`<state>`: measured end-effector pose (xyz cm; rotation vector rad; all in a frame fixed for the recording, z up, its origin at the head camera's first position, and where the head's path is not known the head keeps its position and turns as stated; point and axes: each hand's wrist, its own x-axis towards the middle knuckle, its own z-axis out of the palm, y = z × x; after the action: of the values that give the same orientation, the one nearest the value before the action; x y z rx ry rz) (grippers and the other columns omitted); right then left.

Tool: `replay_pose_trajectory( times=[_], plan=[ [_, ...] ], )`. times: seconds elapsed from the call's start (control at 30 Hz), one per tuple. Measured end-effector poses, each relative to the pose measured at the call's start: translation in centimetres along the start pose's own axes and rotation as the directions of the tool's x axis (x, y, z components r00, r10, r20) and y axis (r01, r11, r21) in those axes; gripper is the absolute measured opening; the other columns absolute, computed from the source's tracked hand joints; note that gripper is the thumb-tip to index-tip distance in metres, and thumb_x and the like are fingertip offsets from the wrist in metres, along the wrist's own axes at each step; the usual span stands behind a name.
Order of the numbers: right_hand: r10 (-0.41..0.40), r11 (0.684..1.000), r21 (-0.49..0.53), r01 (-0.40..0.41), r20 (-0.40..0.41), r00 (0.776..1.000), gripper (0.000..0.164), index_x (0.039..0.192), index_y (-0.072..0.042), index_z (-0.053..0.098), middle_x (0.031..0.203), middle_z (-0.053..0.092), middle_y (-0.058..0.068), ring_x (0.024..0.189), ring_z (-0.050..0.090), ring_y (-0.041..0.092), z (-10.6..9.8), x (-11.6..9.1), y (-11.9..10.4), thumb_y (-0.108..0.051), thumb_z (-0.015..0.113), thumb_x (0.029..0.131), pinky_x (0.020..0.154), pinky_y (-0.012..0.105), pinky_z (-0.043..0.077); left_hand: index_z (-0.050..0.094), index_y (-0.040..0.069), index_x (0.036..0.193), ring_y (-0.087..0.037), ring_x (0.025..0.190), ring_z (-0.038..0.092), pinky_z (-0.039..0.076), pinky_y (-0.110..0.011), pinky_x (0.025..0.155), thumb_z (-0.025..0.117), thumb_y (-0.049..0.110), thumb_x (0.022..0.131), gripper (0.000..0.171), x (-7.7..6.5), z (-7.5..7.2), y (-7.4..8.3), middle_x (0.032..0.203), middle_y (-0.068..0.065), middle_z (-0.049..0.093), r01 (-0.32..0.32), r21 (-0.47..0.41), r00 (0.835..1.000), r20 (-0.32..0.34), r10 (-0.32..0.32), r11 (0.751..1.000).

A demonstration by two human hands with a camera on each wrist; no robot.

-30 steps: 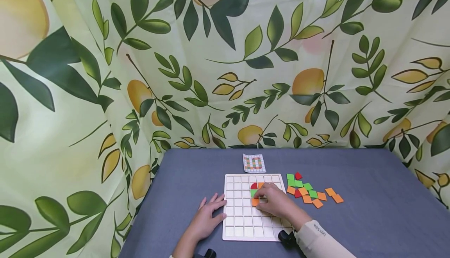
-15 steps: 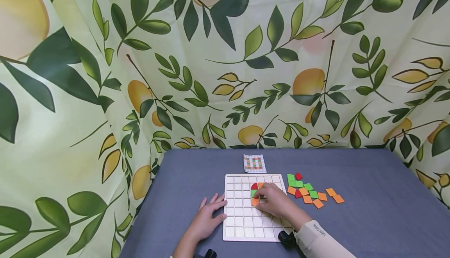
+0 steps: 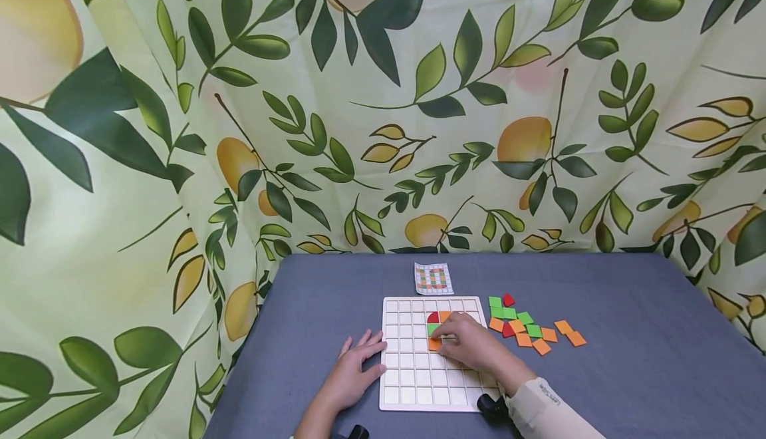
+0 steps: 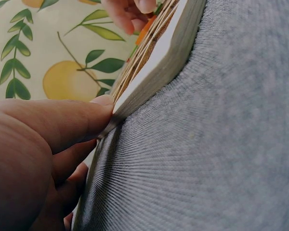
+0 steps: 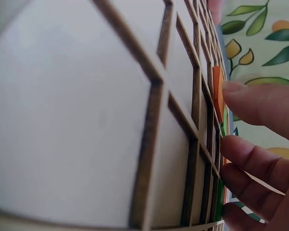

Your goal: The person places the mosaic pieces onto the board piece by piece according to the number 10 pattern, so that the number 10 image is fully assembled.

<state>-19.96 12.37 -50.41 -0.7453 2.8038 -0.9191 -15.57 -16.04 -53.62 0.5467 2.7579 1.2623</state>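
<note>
My left hand [image 3: 353,369] lies at the left edge of a white gridded board [image 3: 413,396], thumb against its rim in the left wrist view. Over the board's upper middle, my right hand [image 3: 471,344] holds a small orange square tile [image 3: 433,345] with thumb and a finger. One fingertip touches that orange tile [image 5: 217,94] in the right wrist view, where it stands slightly proud of the grid. Above it sit a green tile [image 3: 432,328], a rounded red tile [image 3: 433,317] and another orange tile [image 3: 444,315]. The right hand hides cells beneath it.
Loose green tiles [image 3: 509,313], orange tiles [image 3: 541,346] and red tiles [image 3: 509,300] lie right of the board on the grey cloth [image 3: 628,372]. A pattern card [image 3: 433,279] lies behind the board. A leaf-print curtain [image 3: 383,179] hangs beyond the table.
My right hand and sleeve have shifted slightly to the right, and its fingertip has moved down onto the orange tile. The left hand has stayed where it was.
</note>
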Motion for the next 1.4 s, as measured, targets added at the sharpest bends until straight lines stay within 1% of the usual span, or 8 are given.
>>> replay_pose_trajectory(
  times=[0.17,0.47,0.57,0.7,0.87,1.03,1.27,1.4],
  plan=[
    [-0.061,0.995,-0.081,0.065,0.047,0.997,0.030,0.114,-0.023,0.076,0.097,0.053,-0.007,0.091,0.044,0.012,0.0,-0.1,-0.2,-0.018,0.077,0.084,0.071,0.026,0.045,0.063,0.007,0.131,-0.036,0.145,0.033,0.008,-0.063,0.120,0.069,0.021,0.091,0.043,0.0,-0.1,0.1,0.148,-0.004,0.051,0.018,-0.006,1.000,0.007,-0.018,1.000],
    [-0.009,0.997,-0.071,0.012,0.037,0.999,0.026,0.110,-0.023,0.077,0.097,0.055,-0.009,0.090,0.047,0.009,0.0,-0.4,-0.3,-0.018,0.076,0.085,0.070,0.025,0.046,0.064,0.007,0.131,-0.038,0.144,0.034,0.009,-0.065,0.119,0.069,0.024,0.091,0.044,0.0,-0.1,0.2,0.148,-0.005,0.051,-0.002,-0.004,1.000,0.008,0.002,1.000],
    [0.015,1.000,-0.019,-0.015,0.001,1.000,0.026,0.111,-0.020,0.076,0.103,0.060,-0.006,0.094,0.055,0.013,-0.4,-0.7,0.1,-0.016,0.075,0.086,0.076,0.030,0.052,0.064,0.007,0.131,-0.038,0.144,0.035,0.009,-0.066,0.119,0.069,0.024,0.091,0.043,0.0,-0.1,0.2,0.147,-0.005,0.052,-0.002,-0.002,1.000,0.007,0.002,1.000],
    [0.099,0.993,0.067,-0.093,-0.084,0.992,0.028,0.112,-0.017,0.074,0.112,0.066,-0.002,0.106,0.061,0.021,-1.2,-1.7,1.0,-0.015,0.076,0.084,0.090,0.045,0.056,0.064,0.007,0.131,-0.038,0.144,0.034,0.009,-0.066,0.119,0.069,0.023,0.091,0.043,0.0,-0.1,0.3,0.148,-0.006,0.051,0.000,-0.001,1.000,0.009,0.000,1.000],
    [0.206,0.974,0.138,-0.179,-0.213,0.955,0.028,0.113,-0.015,0.074,0.112,0.069,-0.001,0.111,0.062,0.024,-2.6,-3.6,3.2,-0.016,0.076,0.085,0.095,0.050,0.054,0.063,0.007,0.132,-0.036,0.145,0.033,0.008,-0.064,0.120,0.068,0.022,0.091,0.043,0.1,-0.1,0.2,0.149,-0.005,0.050,0.026,-0.003,0.999,0.020,-0.026,1.000],
    [0.267,0.963,0.126,-0.239,-0.313,0.911,0.026,0.112,-0.014,0.074,0.111,0.070,0.003,0.109,0.062,0.027,-4.0,-6.3,5.5,-0.022,0.075,0.087,0.089,0.048,0.056,0.064,0.007,0.131,-0.038,0.144,0.035,0.009,-0.065,0.119,0.069,0.023,0.091,0.043,-0.1,0.0,0.1,0.148,-0.005,0.051,-0.001,0.004,1.000,0.008,0.001,1.000],
    [0.363,0.931,0.120,-0.344,-0.383,0.849,0.035,0.117,-0.004,0.070,0.117,0.066,0.019,0.111,0.059,0.040,-6.8,-9.6,8.2,-0.028,0.071,0.091,0.089,0.060,0.052,0.063,0.006,0.131,-0.039,0.143,0.035,0.009,-0.066,0.118,0.068,0.024,0.091,0.044,-0.2,0.1,-0.1,0.148,-0.006,0.051,-0.017,-0.002,1.000,-0.008,0.017,1.000],
    [0.440,0.897,0.132,-0.422,-0.369,0.819,0.046,0.122,-0.001,0.066,0.126,0.059,0.027,0.117,0.052,0.045,-8.0,-11.1,9.7,-0.036,0.068,0.093,0.090,0.062,0.049,0.063,0.006,0.131,-0.037,0.145,0.034,0.008,-0.064,0.119,0.069,0.022,0.091,0.044,-0.1,0.1,-0.1,0.148,-0.005,0.051,-0.005,-0.008,1.000,-0.003,0.005,1.000]
  ],
)
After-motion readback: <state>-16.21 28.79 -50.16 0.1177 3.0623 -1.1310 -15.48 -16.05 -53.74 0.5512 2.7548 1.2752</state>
